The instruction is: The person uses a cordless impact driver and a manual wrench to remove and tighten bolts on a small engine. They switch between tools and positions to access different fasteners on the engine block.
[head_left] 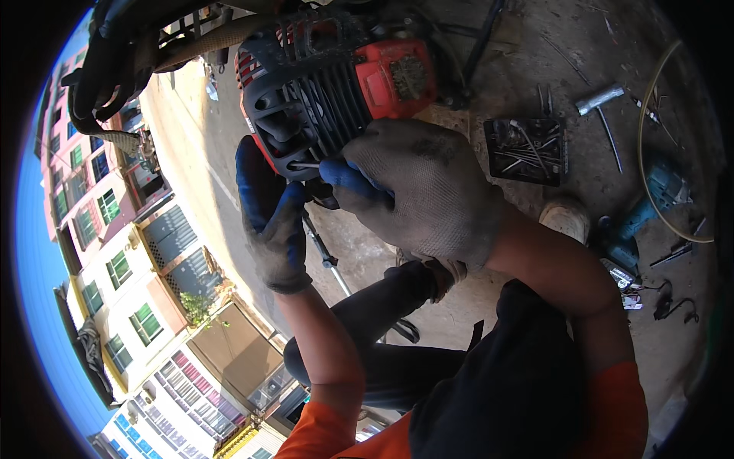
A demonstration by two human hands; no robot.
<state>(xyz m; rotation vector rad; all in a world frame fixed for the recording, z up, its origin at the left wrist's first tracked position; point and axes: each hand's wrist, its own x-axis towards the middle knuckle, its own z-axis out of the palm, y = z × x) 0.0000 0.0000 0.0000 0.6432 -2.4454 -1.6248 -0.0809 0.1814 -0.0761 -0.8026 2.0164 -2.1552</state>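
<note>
A small engine (325,103) with a black ribbed housing and red covers is in front of me at the top. My right hand (428,187), in a grey work glove with blue fingertips, pinches a thin metal-shafted tool (307,165). Its shaft reaches into a round recess low on the housing; the handle end is hidden in the glove, so its kind cannot be told. Wearing a matching glove, my left hand (275,222) grips the housing's lower left corner, the thumb below and the fingers along the side.
On the concrete at right are a black tray (527,151) of small tools, a T-shaped socket wrench (604,111), a teal power tool (650,203) and a yellowish hose (644,145). A metal tube (327,256) extends below the engine. Sunlit buildings (145,306) stand left.
</note>
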